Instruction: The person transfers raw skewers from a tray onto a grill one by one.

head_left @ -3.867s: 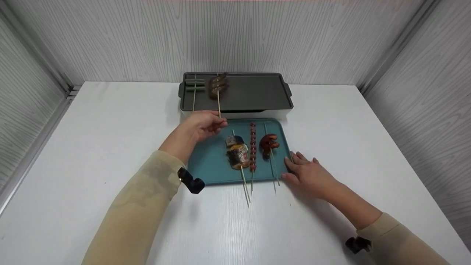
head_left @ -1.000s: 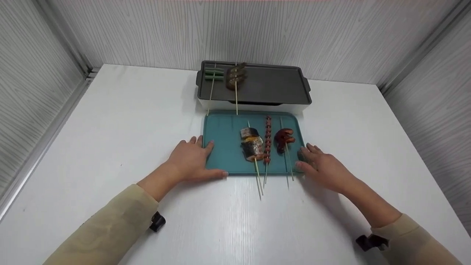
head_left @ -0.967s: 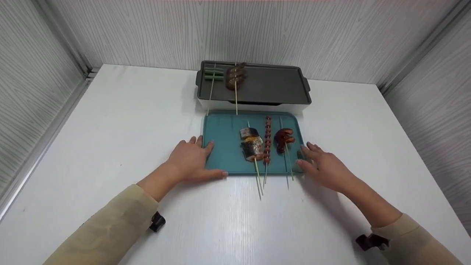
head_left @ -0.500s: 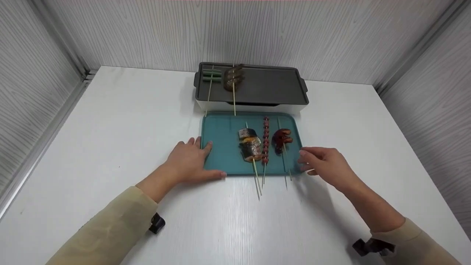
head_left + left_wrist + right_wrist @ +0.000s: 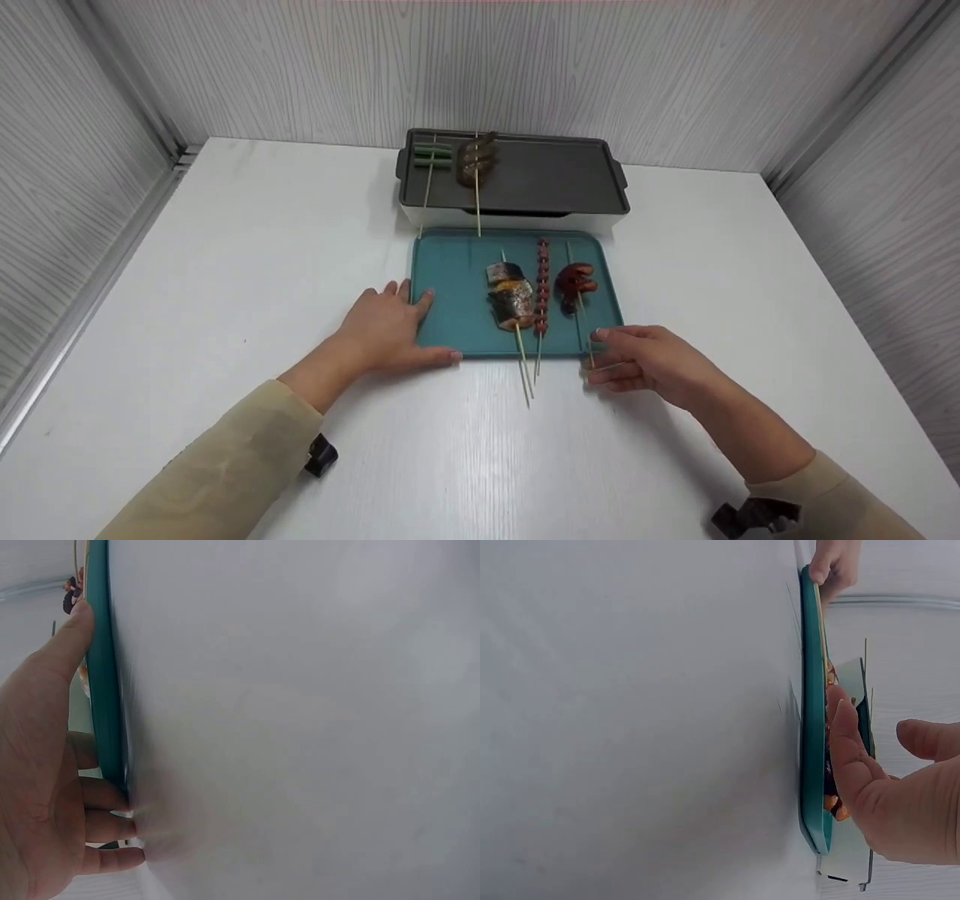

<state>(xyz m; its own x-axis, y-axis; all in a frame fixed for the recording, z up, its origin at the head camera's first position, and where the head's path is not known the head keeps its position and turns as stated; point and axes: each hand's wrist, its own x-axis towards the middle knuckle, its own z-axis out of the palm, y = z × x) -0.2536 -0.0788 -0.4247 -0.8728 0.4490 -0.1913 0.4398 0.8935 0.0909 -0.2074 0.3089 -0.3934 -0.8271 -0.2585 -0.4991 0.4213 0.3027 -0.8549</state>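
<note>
My left hand (image 5: 386, 328) lies along the left edge of a teal tray (image 5: 450, 315), its thumb stretched along the front rim. Above the tray's front right corner, my right hand (image 5: 652, 364) has its fingers around the stick end of a skewer with a glossy red, pronged piece (image 5: 574, 279). Thumb and fingers (image 5: 847, 742) stand apart in the right wrist view. Left of that piece lie a skewer of small red beads (image 5: 542, 289) and one of silver-skinned fish chunks (image 5: 513, 300), their sticks jutting over the front rim.
Behind the tray stands a dark griddle (image 5: 555, 180) on a white base. On its left side lie a skewer of green sticks (image 5: 433, 155) and one with a brown pronged piece (image 5: 475, 161); their sticks reach toward the tray. Pale wood-grain walls (image 5: 510, 67) border the white table.
My left hand has let go of the brown-piece skewer on the griddle and come down to the tray's left edge. My right hand has left the tray's right edge for the red piece's stick end.
</note>
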